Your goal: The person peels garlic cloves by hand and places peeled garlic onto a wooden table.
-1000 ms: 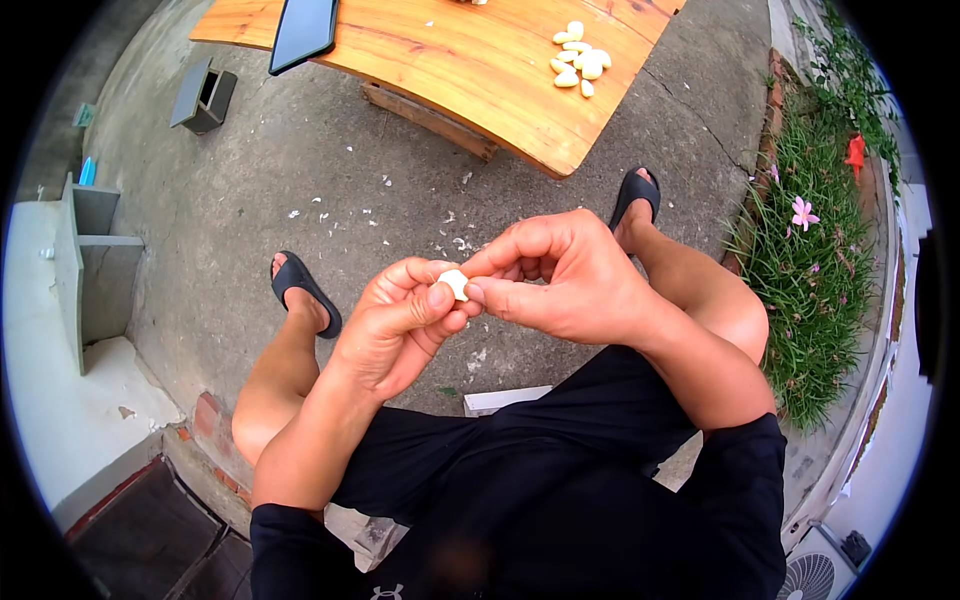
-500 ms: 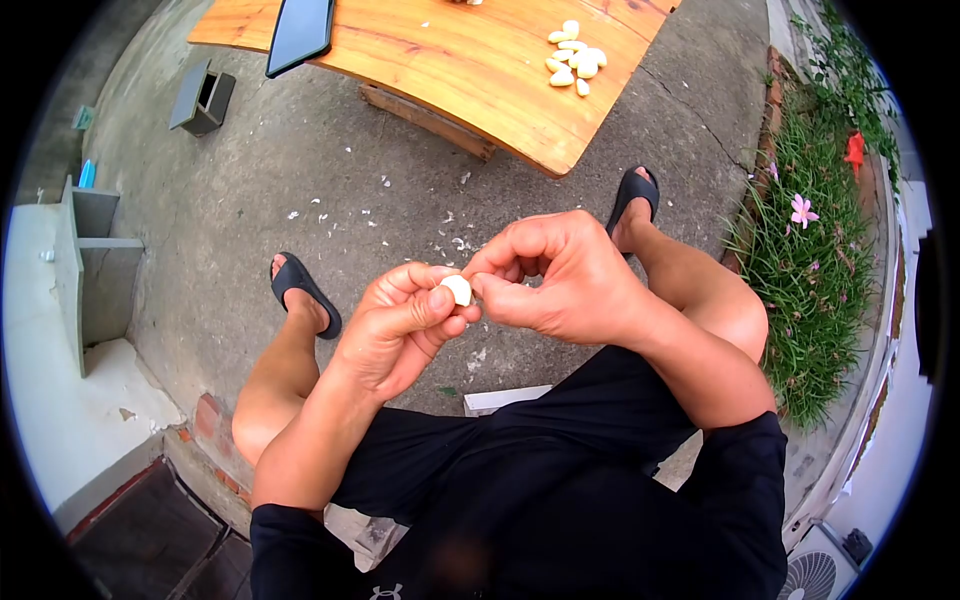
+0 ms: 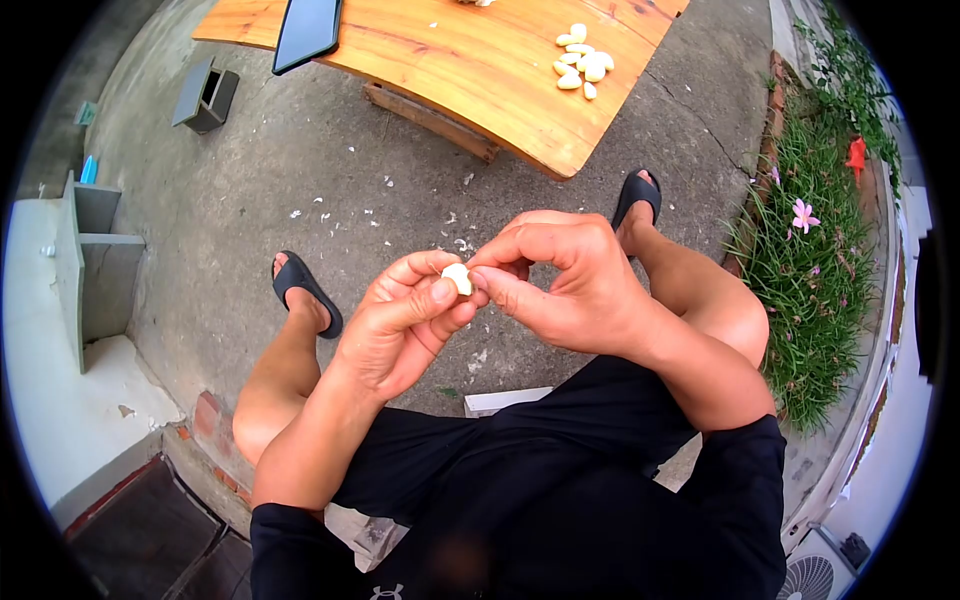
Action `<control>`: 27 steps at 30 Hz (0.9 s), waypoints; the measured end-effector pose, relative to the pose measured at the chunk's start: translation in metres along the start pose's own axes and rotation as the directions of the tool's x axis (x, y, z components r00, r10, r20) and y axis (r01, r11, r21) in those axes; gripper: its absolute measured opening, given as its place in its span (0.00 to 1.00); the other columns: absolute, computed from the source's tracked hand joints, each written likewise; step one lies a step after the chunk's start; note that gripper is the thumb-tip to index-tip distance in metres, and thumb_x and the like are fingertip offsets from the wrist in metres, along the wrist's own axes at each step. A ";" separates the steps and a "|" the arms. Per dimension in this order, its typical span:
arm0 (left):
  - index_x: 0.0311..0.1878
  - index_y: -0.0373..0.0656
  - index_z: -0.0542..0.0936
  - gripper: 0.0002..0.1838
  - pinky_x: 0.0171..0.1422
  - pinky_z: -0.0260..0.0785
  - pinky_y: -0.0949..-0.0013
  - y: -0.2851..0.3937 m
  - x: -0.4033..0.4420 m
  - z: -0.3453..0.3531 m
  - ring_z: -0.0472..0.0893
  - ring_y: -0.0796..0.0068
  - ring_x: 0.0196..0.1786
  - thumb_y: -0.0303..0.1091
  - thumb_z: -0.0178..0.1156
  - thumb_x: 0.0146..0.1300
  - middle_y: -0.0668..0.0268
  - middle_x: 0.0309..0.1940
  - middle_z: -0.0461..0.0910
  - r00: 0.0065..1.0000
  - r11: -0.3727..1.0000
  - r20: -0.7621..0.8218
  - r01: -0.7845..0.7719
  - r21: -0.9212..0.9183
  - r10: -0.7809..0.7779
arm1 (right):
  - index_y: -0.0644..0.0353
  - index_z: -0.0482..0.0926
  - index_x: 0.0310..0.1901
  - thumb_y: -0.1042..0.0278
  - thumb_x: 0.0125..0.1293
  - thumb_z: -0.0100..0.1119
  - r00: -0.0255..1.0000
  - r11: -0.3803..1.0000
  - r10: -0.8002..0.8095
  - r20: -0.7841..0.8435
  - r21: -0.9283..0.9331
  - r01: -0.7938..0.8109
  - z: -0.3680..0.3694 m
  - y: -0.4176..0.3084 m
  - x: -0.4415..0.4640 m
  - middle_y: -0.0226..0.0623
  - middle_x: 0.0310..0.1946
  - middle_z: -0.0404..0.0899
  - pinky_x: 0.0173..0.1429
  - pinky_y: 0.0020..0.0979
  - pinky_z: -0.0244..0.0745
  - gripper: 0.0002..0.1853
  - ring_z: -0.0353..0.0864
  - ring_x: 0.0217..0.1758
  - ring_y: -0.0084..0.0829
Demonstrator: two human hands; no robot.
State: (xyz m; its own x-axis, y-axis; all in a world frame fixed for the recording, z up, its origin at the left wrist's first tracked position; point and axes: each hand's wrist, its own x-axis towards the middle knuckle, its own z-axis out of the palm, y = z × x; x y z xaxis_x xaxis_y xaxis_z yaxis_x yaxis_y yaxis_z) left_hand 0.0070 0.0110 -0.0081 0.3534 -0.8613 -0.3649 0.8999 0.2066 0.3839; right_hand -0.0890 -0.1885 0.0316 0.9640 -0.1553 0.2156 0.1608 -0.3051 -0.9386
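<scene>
A whitish garlic clove is pinched between the thumb and fingers of my left hand, held above the concrete ground in front of my lap. Against the clove's right edge, the thumb and forefinger of my right hand are pressed together in a pinch. Any bit of skin between those right fingertips is too small to make out. Several peeled garlic cloves lie in a loose group on the wooden table beyond my hands.
A dark-screened phone or tablet lies at the table's near left edge. Pale scraps are scattered over the concrete. A grey box stands left of the table. Grass with pink flowers borders the right side.
The clove has turned slightly in my left fingers and shows a more uneven outline. My right fingertips have shifted a little along its edge. The view has moved slightly.
</scene>
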 end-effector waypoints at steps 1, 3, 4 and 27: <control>0.54 0.38 0.81 0.11 0.60 0.84 0.69 0.000 0.000 0.000 0.87 0.61 0.55 0.23 0.63 0.70 0.53 0.51 0.84 1.000 1.000 0.003 0.005 -0.006 -0.005 | 0.66 0.87 0.39 0.76 0.63 0.69 1.000 1.000 0.016 0.000 -0.014 -0.016 0.000 0.000 0.000 0.39 0.27 0.84 0.31 0.26 0.78 0.05 0.83 0.27 0.23; 0.55 0.38 0.81 0.11 0.60 0.84 0.68 0.000 0.000 0.000 0.87 0.60 0.55 0.23 0.63 0.70 0.52 0.52 0.84 1.000 1.000 0.008 0.015 -0.017 -0.015 | 0.65 0.87 0.39 0.76 0.63 0.68 0.999 0.998 0.049 -0.003 -0.043 -0.049 -0.001 -0.003 0.001 0.38 0.27 0.84 0.31 0.27 0.78 0.04 0.83 0.27 0.23; 0.55 0.38 0.81 0.12 0.60 0.84 0.68 0.000 0.000 0.000 0.87 0.60 0.55 0.23 0.63 0.70 0.52 0.53 0.84 1.000 0.999 0.009 0.020 -0.027 -0.020 | 0.65 0.86 0.39 0.76 0.62 0.68 0.998 0.997 0.067 -0.016 -0.032 -0.067 -0.001 -0.004 0.001 0.38 0.27 0.84 0.32 0.27 0.78 0.05 0.83 0.27 0.23; 0.58 0.44 0.81 0.14 0.62 0.83 0.61 -0.002 0.000 -0.004 0.85 0.62 0.58 0.25 0.61 0.72 0.57 0.54 0.83 0.999 0.997 0.020 0.048 -0.055 -0.047 | 0.64 0.86 0.37 0.79 0.56 0.69 0.992 0.971 -0.122 0.012 -0.204 0.122 0.000 -0.002 -0.002 0.39 0.28 0.83 0.33 0.31 0.80 0.06 0.85 0.29 0.32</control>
State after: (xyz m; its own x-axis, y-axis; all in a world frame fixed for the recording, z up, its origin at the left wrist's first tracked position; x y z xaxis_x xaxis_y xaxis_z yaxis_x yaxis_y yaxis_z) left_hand 0.0065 0.0128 -0.0126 0.3053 -0.8794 -0.3653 0.9286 0.1899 0.3189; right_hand -0.0909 -0.1874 0.0336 0.9397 -0.1061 0.3252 0.2301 -0.5073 -0.8305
